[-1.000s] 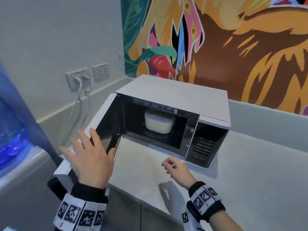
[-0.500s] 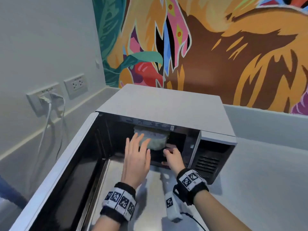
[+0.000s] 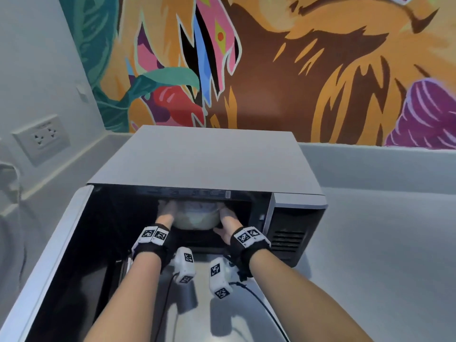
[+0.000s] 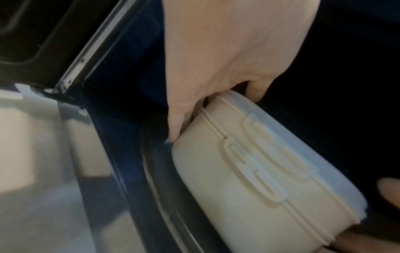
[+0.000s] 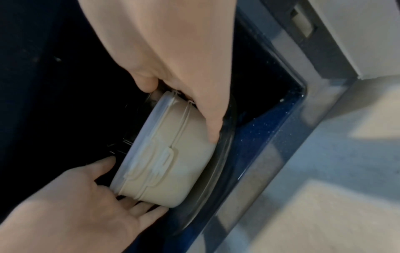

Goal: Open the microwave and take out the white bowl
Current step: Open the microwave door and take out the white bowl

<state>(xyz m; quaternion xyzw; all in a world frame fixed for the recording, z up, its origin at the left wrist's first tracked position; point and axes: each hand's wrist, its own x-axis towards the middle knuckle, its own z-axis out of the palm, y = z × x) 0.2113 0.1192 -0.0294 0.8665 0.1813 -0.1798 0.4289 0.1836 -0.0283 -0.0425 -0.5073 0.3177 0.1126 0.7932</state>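
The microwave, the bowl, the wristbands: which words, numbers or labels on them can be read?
No text can be read.
Grey microwave: a strip of small marks above its opening, too blurred.
Lidded white plastic bowl: raised shapes only.
Black wristbands: square black-and-white code tags, no letters.

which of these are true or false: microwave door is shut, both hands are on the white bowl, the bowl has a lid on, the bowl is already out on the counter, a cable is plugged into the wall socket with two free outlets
1. The microwave door is shut. False: the door is swung open to the left.
2. Both hands are on the white bowl. True: left hand and right hand grip its sides.
3. The bowl has a lid on. True.
4. The bowl is out on the counter. False: it is inside the microwave, by the glass turntable.
5. A cable is plugged into the wall socket. False: nothing is plugged into it.
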